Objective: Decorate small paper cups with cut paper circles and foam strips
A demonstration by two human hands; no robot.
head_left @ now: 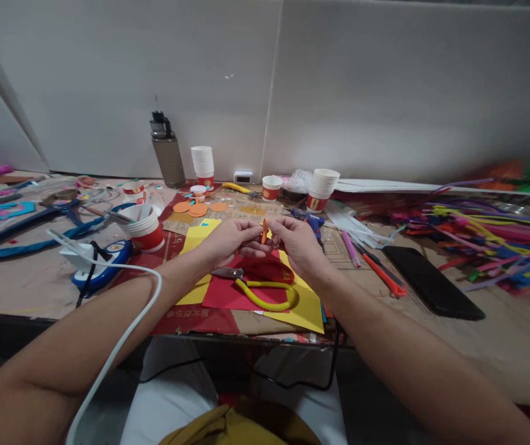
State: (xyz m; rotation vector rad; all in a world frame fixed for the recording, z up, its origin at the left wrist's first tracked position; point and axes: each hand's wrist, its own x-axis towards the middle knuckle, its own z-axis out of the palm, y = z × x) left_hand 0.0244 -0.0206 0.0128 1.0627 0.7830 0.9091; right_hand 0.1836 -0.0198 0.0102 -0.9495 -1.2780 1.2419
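Hands (268, 238) near red-white cup (142, 230) of tools.

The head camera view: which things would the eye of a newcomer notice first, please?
Probably the bare left hand and right hand, pinching a small orange piece at the centre. Just below, metal scissors with a thick yellow handle loop lie on a red sheet over a yellow sheet. The many-coloured heap of thin strips at the far right might come next.
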